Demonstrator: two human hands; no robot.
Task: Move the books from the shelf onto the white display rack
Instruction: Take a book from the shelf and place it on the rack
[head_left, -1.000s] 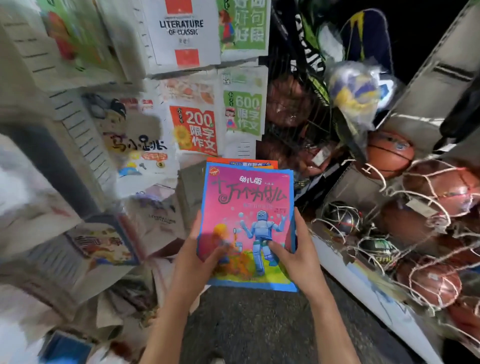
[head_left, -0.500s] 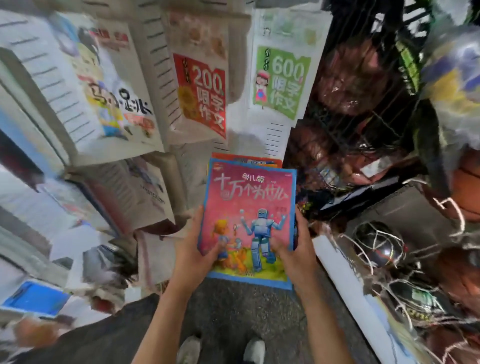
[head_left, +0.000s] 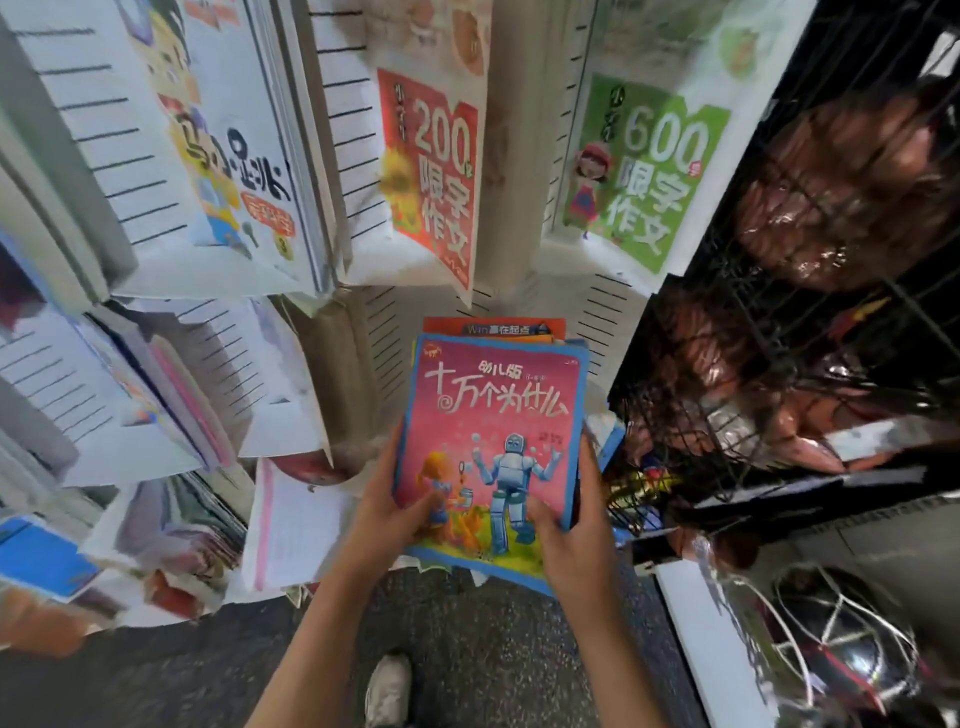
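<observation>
- Left hand (head_left: 387, 512): one; grips the near left edge of the book stack, thumb lying across the top cover, fingers curled underneath and hidden.
- Right hand (head_left: 574, 535): one; grips the near right edge of the same stack, thumb on the cover, fingers wrapped under it.
- Book stack (head_left: 493, 415): held flat between both hands, in the middle of the scene, in front of the white rack. Exact count cannot be told; at least two covers show.
- Pink book (head_left: 498, 400): one, on top of the stack; blue border, robot picture.
- Orange book (head_left: 493, 328): one, beneath, its far edge sticking out past the pink one.
- White rack (head_left: 343, 130): slotted white panels, far and left of the hands, with books standing on its ledges.
- Red book (head_left: 436, 176): one, on the rack, marked 200, far centre.
- Green book (head_left: 644, 176): one, on the rack, marked 600, far right of the red one.
- Cartoon book (head_left: 228, 156): one, on the rack, far left.
- Black wire cage (head_left: 779, 332): one, right, holding brownish balls; count unclear.
- Shoe (head_left: 387, 688): one, near, on dark floor.
</observation>
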